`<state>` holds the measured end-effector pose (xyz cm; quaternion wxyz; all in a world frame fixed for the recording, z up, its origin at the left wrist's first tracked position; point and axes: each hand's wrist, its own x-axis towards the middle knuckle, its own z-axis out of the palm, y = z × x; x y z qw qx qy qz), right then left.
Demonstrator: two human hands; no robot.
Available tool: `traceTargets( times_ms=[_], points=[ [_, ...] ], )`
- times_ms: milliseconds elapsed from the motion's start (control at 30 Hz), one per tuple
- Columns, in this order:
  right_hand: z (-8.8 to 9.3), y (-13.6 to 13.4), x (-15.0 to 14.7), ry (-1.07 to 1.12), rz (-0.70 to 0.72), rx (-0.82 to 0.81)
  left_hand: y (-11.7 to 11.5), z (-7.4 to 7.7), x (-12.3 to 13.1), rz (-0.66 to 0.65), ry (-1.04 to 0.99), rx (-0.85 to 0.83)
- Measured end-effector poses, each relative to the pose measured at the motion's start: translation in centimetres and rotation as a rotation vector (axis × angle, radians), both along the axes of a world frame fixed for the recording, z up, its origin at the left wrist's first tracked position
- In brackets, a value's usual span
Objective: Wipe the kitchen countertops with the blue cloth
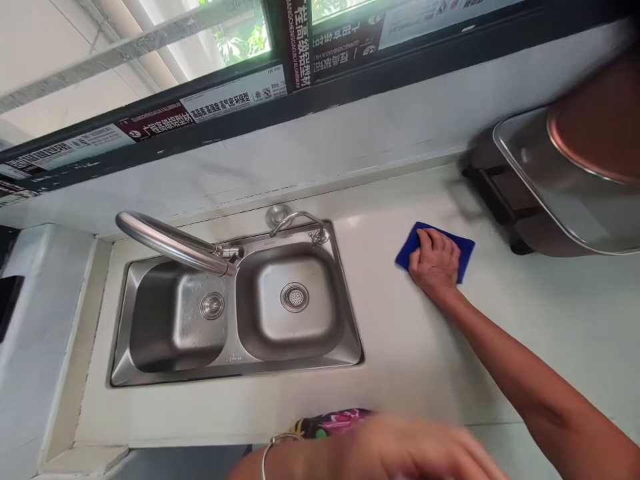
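A folded blue cloth (465,250) lies on the pale countertop (385,320), to the right of the steel sink. On top of it rests my right hand (436,261), its fingers bent and pressed together around the cloth. My left hand (425,447) is close to the camera at the bottom edge, in front of the counter. It is smeared by motion, its fingers are partly cut off, and a thin bangle (267,460) circles the wrist.
A double-bowl sink (295,267) with a large curved faucet (170,243) and a small spout (300,215) sits at the left. At the right stands a large glass-lidded cooker (545,193) with a black handle. A framed window runs above the back wall.
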<state>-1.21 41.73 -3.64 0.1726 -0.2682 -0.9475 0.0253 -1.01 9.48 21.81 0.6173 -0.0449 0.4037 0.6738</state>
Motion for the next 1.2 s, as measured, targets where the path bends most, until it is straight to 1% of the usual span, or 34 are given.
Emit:
traceTargets(
  times_ms=[33, 100, 167, 233, 333, 400, 467, 567, 667, 733, 833, 933, 1033, 1200],
  points=[
    [0.0, 0.4, -1.6, 0.005, 0.001, -0.002, 0.6, -0.2, -0.9, 0.033, -0.03, 0.034],
    [0.0, 0.9, -4.7, 0.016, 0.01, -0.014, 1.7, -0.9, -2.4, 0.171, -0.104, 0.07],
    [0.1, 1.1, -7.7, 0.025, 0.028, -0.031, 2.4, -1.7, -3.4, 0.343, -0.165, 0.04],
    [0.1, 0.9, -10.5, 0.029, 0.05, -0.049, 2.6, -2.7, -3.7, 0.451, -0.194, -0.005],
    [0.3, 0.0, -14.1, 0.014, 0.115, -0.073, 2.4, -3.8, -3.7, 0.519, -0.22, -0.044],
    [0.3, -0.8, -15.9, 0.009, 0.191, -0.089, 2.2, -4.2, -3.6, 0.551, -0.22, -0.078],
    [0.3, -1.6, -17.0, 0.016, 0.301, -0.107, 2.1, -4.2, -3.5, 0.579, -0.216, -0.116],
    [0.3, -2.3, -17.6, 0.019, 0.485, -0.126, 2.0, -4.2, -3.4, 0.609, -0.206, -0.157],
    [0.4, -2.7, -16.9, -0.005, 0.581, -0.132, 1.9, -4.3, -3.1, 0.627, -0.187, -0.179],
    [0.5, -3.2, -15.7, -0.015, 0.593, -0.132, 1.8, -4.4, -2.8, 0.638, -0.165, -0.185],
    [0.8, -4.4, -13.1, -0.013, 0.567, -0.124, 1.5, -4.5, -2.1, 0.644, -0.138, -0.195],
    [0.9, -6.0, -9.6, -0.016, 0.533, -0.106, 0.9, -4.7, -1.1, 0.642, -0.126, -0.187],
    [0.9, -8.0, -5.4, -0.014, 0.533, -0.093, 0.0, -4.7, 0.1, 0.655, -0.138, -0.144],
    [0.0, -12.1, 2.4, 0.042, 0.511, -0.09, -1.7, -4.5, 2.1, 0.696, -0.184, -0.045]
  ],
)
